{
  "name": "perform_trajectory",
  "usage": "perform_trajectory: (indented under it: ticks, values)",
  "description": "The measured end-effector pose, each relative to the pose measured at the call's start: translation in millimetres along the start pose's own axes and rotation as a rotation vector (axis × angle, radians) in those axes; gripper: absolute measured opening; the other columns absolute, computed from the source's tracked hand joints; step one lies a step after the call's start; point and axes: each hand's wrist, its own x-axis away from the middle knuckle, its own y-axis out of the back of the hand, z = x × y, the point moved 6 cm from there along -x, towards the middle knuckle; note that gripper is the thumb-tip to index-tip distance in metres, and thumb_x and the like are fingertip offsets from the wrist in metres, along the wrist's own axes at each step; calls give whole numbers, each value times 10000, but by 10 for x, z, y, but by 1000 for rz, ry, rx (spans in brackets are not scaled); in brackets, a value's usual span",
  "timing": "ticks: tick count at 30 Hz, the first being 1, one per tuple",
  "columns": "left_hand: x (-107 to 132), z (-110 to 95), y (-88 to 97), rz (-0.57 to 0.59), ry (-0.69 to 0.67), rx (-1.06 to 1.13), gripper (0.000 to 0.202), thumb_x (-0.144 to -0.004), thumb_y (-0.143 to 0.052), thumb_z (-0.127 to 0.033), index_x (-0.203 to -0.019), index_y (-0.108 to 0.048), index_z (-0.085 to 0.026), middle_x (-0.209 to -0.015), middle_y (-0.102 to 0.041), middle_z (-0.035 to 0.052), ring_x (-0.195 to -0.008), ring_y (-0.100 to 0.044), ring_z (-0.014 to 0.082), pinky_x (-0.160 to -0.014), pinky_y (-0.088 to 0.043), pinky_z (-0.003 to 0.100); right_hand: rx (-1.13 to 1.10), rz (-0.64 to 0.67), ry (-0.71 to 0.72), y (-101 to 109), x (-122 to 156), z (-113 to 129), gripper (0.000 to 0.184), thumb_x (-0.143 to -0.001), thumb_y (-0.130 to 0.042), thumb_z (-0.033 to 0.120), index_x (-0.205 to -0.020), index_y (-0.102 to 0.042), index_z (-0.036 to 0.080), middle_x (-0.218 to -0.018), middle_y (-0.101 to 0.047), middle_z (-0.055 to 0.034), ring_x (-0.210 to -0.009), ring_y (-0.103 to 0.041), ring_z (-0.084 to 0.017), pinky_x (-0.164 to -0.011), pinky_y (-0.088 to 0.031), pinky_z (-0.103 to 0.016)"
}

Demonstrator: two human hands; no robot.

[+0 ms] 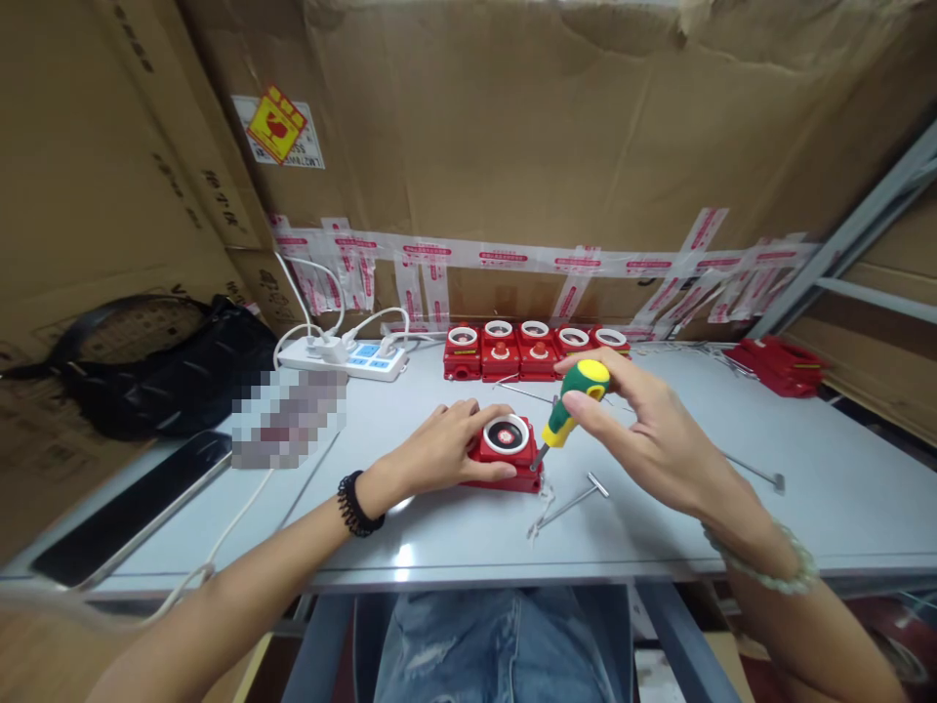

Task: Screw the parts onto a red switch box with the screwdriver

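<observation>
The screwdriver handle (pixel 563 422) is green and yellow, the box (pixel 517 457) red.

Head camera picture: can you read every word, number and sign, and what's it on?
"LM27", rest unclear: white label on the back cardboard.
Broken-glass sign: yellow sticker; its writing too small.
Blurred: dark characters on the left cardboard; red print on the tape.
Too small: any print on the red box the left hand holds.

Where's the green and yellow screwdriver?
In the head view, the screwdriver is right of centre, in the right hand, its tip at the right end of the red box the left hand holds.
</observation>
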Motion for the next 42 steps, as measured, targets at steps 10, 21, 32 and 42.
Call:
perform_trajectory:
  ticks: [10,21,32,42]
  values:
    - [0,-2,8,4,14,-7,696,-790,-531,-696,-1353,-414,-303,-1058,-554,77,-928,-548,259,-880,-418,428,72,-69,-35,9,-83,-1,172,-810,-545,238,-973,-551,183,-782,-585,0,-669,-516,-132,-591,-406,-262]
    - [-4,-29,15,11,17,-37,714,-795,-528,-693,-1367,-418,-279,-1029,-555,85,-900,-547,266,-863,-425,438,236,-181,135,-101,-101,147,167,-861,-556,322,-951,-489,197,-799,-589,-15,-623,-513,-127,-607,-415,-271]
    - [0,-27,14,31,19,-62,708,-803,-511,-697,-1362,-408,-276,-1004,-547,78,-882,-538,257,-852,-420,432,305,-101,110,-67,-121,170,227,-863,-565,348,-1002,-470,196,-859,-609,-50,-673,-563,-170,-611,-437,-305]
    - [-20,-16,-1,14,8,-53,699,-796,-526,-692,-1349,-428,-275,-1019,-552,82,-906,-543,270,-857,-421,435,271,-94,97,-91,-99,202,207,-855,-563,349,-972,-475,202,-816,-591,-31,-648,-531,-157,-583,-424,-300]
